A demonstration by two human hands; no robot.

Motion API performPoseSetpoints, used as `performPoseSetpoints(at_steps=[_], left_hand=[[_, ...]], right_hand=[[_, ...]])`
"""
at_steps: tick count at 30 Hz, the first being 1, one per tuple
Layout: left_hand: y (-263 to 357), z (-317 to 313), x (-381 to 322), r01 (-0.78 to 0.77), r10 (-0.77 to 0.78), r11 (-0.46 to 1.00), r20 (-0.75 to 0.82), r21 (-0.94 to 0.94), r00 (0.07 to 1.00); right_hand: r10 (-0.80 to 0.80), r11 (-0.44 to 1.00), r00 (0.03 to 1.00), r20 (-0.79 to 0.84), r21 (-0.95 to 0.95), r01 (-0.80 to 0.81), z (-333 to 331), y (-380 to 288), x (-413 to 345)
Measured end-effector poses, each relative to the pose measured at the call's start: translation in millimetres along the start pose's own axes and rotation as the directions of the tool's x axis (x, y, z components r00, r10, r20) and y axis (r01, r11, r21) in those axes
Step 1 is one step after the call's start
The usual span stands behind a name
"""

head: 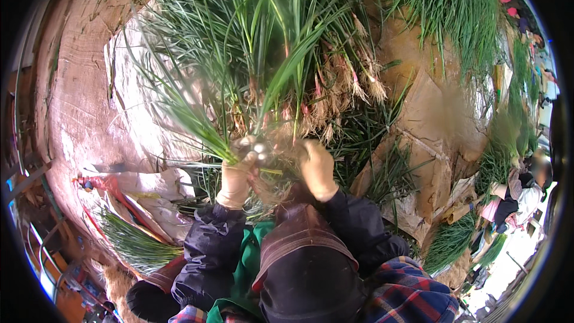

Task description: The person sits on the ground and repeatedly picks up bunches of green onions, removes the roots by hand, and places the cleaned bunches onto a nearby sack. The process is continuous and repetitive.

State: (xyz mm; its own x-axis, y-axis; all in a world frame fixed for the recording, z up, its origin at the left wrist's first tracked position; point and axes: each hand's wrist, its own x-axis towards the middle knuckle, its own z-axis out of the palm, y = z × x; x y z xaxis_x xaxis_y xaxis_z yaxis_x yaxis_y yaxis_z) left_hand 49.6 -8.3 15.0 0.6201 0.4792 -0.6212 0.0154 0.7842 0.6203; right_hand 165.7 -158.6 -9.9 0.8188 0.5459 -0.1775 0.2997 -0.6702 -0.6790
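My left hand [235, 183], in a pale work glove, grips a small bunch of young green garlic or similar plants [202, 132]. Its leaves fan up to the left, and reddish stem ends with roots [260, 184] hang below the fist. Opposite it, my gloved right hand [319, 170] has its fingertips closed at the lower end of a single green stalk [296, 119]. Just beyond both hands lies a large heap of the same plants [210, 40], with tangled pale roots [329, 94] and pinkish stem bases facing me. Glare blurs the space between the hands.
Loose trimmed leaves [372, 130] litter the ground to the right, beside brown sheeting [426, 143]. Another green pile [448, 13] lies at the far right. A white sack [139, 89] is on the left, with a bundle of greens [134, 240] nearer me. Another person [524, 202] sits at the right edge.
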Motion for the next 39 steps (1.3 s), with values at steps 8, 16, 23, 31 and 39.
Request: performPoseSetpoints(at_steps=[8,16,23,31,39], left_hand=[[-12.2,-8.7,-17.5,-0.035,0.036,0.999,-0.065,0.012,0.997],[7.0,4.2,-13.7,-0.047,0.068,0.987,-0.136,0.154,0.988],[23.0,-52.1,11.1,-0.107,0.081,0.994,-0.478,-0.028,0.875],[-6.6,8.8,131.1,0.156,-0.14,0.988,-0.386,0.012,0.912],[7.9,-20.1,99.1,0.076,-0.079,0.997,-0.244,-0.019,0.967]], right_hand=[[-0.141,0.988,0.989,0.039,0.067,0.138,12.1,-14.2,-3.8],[-0.28,0.928,0.898,0.34,0.334,0.163,-2.3,-28.9,0.7],[-0.051,0.999,0.937,-0.347,-0.013,0.05,-6.5,8.1,58.3],[0.215,0.961,0.967,-0.134,0.203,-0.186,34.4,16.9,121.7],[0.396,0.864,0.894,0.209,-0.415,-0.285,-59.1,-0.1,231.6]])
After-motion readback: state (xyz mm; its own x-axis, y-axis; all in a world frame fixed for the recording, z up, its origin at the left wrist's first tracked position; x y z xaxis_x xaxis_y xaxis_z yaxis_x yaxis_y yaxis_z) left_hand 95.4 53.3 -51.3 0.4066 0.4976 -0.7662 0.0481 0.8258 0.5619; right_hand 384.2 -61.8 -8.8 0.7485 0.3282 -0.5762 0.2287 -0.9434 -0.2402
